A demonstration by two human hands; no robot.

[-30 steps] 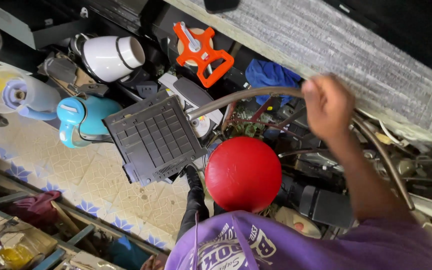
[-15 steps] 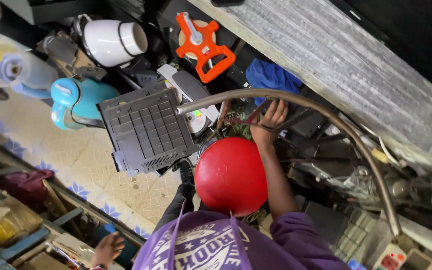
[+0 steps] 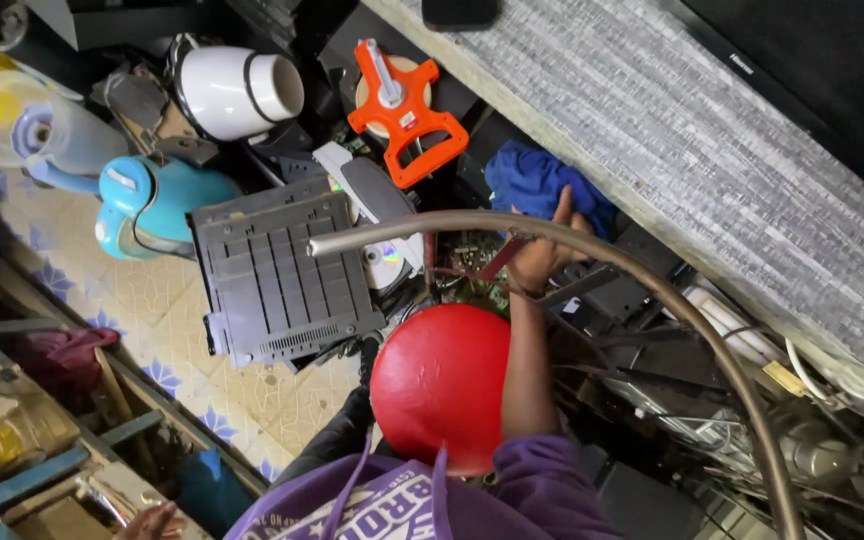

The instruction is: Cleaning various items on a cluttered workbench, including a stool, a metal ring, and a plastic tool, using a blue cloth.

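One of the hands, the right hand [image 3: 542,255], reaches into the clutter under the curved metal tube [image 3: 572,235], fingers closing on a red-handled piece beside the blue cloth [image 3: 532,180]; left hand unseen; next move likely demands a careful pull.

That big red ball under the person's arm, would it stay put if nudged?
Probably not: the red ball is round and smooth, so it would likely roll. Its glossy skin looks slippery. It sits wedged beside the right hand's forearm and the grey panel, which may hold it.
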